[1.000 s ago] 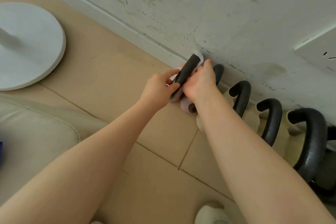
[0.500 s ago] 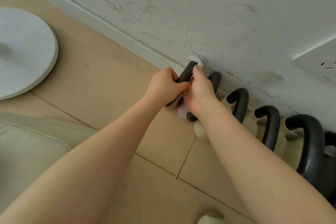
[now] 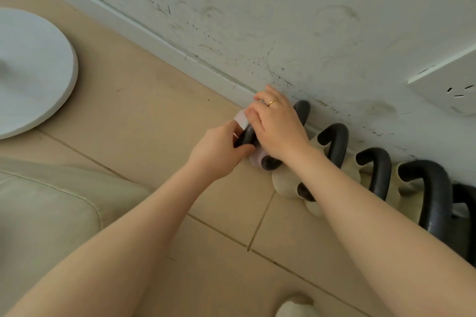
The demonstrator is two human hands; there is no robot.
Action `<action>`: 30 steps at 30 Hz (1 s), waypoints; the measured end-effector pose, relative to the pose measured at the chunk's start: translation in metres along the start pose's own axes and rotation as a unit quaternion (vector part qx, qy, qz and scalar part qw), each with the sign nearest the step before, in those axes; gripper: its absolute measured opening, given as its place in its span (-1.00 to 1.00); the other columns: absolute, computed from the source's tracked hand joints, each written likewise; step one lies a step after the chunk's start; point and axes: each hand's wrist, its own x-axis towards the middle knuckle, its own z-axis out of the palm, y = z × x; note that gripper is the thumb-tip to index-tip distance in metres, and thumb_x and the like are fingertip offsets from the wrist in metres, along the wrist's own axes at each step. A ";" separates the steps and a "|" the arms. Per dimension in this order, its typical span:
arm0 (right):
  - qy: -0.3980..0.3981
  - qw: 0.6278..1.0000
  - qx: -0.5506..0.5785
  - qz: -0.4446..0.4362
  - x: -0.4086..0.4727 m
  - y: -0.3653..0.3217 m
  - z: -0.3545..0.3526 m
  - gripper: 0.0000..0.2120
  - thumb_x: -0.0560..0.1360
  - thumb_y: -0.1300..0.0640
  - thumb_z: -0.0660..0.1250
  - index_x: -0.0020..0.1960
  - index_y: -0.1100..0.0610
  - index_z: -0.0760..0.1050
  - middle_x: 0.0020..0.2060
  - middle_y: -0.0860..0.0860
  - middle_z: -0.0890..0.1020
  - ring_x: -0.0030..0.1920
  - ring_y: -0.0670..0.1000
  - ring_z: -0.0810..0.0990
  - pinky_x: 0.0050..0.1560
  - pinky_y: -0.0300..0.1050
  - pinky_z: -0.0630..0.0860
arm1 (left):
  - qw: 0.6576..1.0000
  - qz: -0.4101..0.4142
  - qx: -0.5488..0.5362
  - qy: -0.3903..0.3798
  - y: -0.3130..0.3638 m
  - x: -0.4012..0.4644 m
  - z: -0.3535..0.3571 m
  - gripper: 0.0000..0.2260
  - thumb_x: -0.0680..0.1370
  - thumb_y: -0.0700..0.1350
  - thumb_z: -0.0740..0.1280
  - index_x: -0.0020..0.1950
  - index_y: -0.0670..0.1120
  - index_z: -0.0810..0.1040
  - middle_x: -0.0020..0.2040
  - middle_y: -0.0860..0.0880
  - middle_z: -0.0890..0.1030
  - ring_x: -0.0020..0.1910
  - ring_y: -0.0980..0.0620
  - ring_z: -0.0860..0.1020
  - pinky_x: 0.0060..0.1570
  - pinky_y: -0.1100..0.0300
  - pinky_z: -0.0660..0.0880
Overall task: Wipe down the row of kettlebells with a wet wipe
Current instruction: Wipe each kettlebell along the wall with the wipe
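Note:
Several kettlebells with black handles stand in a row along the white wall. The leftmost kettlebell (image 3: pixel 257 159) is small with a pale lilac body. My left hand (image 3: pixel 219 154) grips the near end of its black handle (image 3: pixel 247 135). My right hand (image 3: pixel 277 123) lies over the top of that handle with its fingers curled round a white wet wipe (image 3: pixel 241 118), which sticks out on the left side. A cream kettlebell (image 3: pixel 284 184) sits right beside it, partly hidden by my right forearm. Further right stand two more black handles (image 3: pixel 377 170), (image 3: pixel 435 193).
A round white stand base (image 3: pixel 33 72) lies on the beige tiled floor at the left. A cream cushion (image 3: pixel 43 213) fills the lower left. A wall socket (image 3: pixel 453 87) is at the right. A pale shoe toe (image 3: pixel 296 307) shows at the bottom edge.
My right hand has slid with the wipe over the top of the leftmost handle, from its right side toward the left. My left hand has shifted lower on the handle's near end.

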 end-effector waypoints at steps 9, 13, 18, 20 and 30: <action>0.015 0.978 0.182 0.096 -0.003 -0.019 0.006 -0.63 0.63 0.09 0.03 0.35 0.24 0.34 0.45 0.10 0.22 0.47 0.02 0.16 0.38 -0.22 0.08 | 1.000 -0.001 -0.006 0.021 -0.017 -0.010 0.006 -0.76 0.47 -0.01 0.36 0.03 -0.11 0.45 -0.02 -0.07 0.63 -0.08 -0.14 0.60 -0.07 -0.09 0.55; 0.006 0.966 0.242 0.090 0.002 -0.016 0.000 -0.64 0.63 0.09 0.01 0.36 0.18 0.35 0.33 0.06 0.41 0.33 -0.02 0.36 0.20 -0.34 0.21 | 1.000 -0.002 -0.020 0.021 -0.023 -0.014 -0.002 -0.81 0.46 -0.05 0.37 -0.02 -0.07 0.44 -0.05 -0.04 0.63 -0.13 -0.10 0.62 -0.11 -0.02 0.56; 0.005 0.887 0.409 0.213 0.015 -0.024 -0.002 -0.64 0.63 -0.01 -0.03 0.28 0.07 0.43 0.12 0.02 0.49 0.15 -0.02 0.44 0.17 -0.11 0.40 | 0.998 -0.019 -0.046 0.042 -0.023 -0.013 -0.012 -0.80 0.47 -0.11 0.35 0.07 -0.12 0.49 -0.12 0.02 0.59 -0.14 -0.07 0.63 -0.26 0.15 0.54; 0.053 0.825 0.487 0.281 0.015 -0.033 0.006 -0.65 0.63 -0.01 -0.02 0.26 0.04 0.45 0.14 0.01 0.49 0.15 -0.02 0.44 0.17 -0.10 0.38 | 0.998 -0.015 -0.041 0.037 -0.024 -0.012 -0.012 -0.80 0.47 -0.11 0.35 0.06 -0.11 0.49 -0.06 0.00 0.62 -0.11 -0.06 0.63 -0.24 0.21 0.51; 0.092 0.697 0.600 0.382 0.013 -0.038 0.003 -0.68 0.53 -0.10 0.15 0.10 0.07 0.52 -0.03 0.05 0.57 0.10 0.11 0.54 0.23 0.10 0.45 | 1.000 0.016 -0.005 0.008 -0.020 -0.009 -0.010 -0.77 0.48 -0.07 0.35 0.12 -0.08 0.50 0.02 -0.01 0.61 -0.06 -0.08 0.60 -0.05 0.02 0.55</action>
